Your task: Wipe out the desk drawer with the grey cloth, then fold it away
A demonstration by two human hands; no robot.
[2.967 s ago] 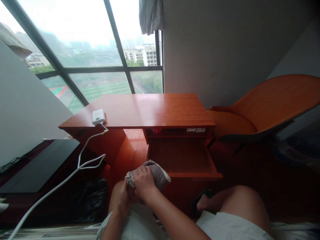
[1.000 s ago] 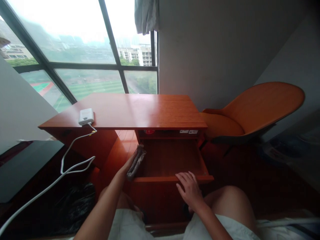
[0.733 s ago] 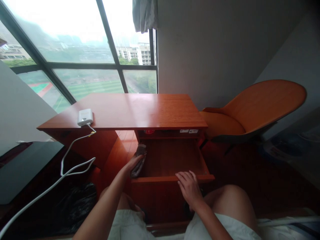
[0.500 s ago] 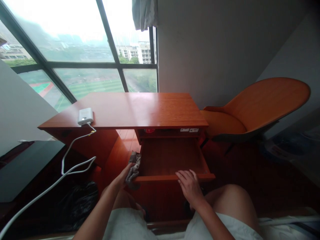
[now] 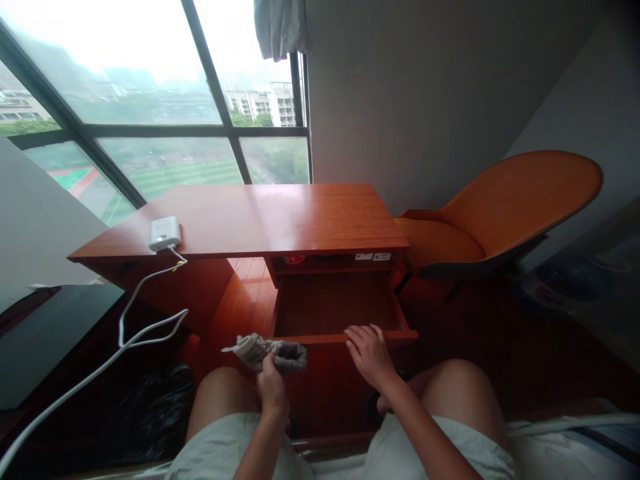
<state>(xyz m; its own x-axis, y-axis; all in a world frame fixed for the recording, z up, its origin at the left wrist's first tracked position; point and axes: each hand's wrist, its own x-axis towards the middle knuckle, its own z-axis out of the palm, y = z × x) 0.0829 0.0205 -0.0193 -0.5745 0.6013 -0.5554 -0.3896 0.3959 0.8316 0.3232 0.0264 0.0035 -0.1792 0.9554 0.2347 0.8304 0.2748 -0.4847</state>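
Observation:
A crumpled grey-brown cloth point(image 5: 257, 352) is gripped in my left hand point(image 5: 273, 387), in front of the drawer's left front corner. The thumb lies over the cloth; the other fingers are hidden beneath it. My right hand point(image 5: 371, 353) rests on the top edge of the drawer front, fingers stretched over the rim. The wooden drawer point(image 5: 340, 313) is pulled part way out of the desk, and its visible inside is bare.
On the reddish desk point(image 5: 280, 213) lies a white power bank point(image 5: 165, 233) with a white cable point(image 5: 123, 320) trailing down left. An orange chair point(image 5: 510, 207) stands at right. A black plastic bag point(image 5: 160, 413) lies low at left. Above the drawer is a shelf with a red item point(image 5: 295, 259).
My left hand has brought the cloth from the drawer's left side round to its front. The drawer has slid in a little, with my right hand still on its front edge.

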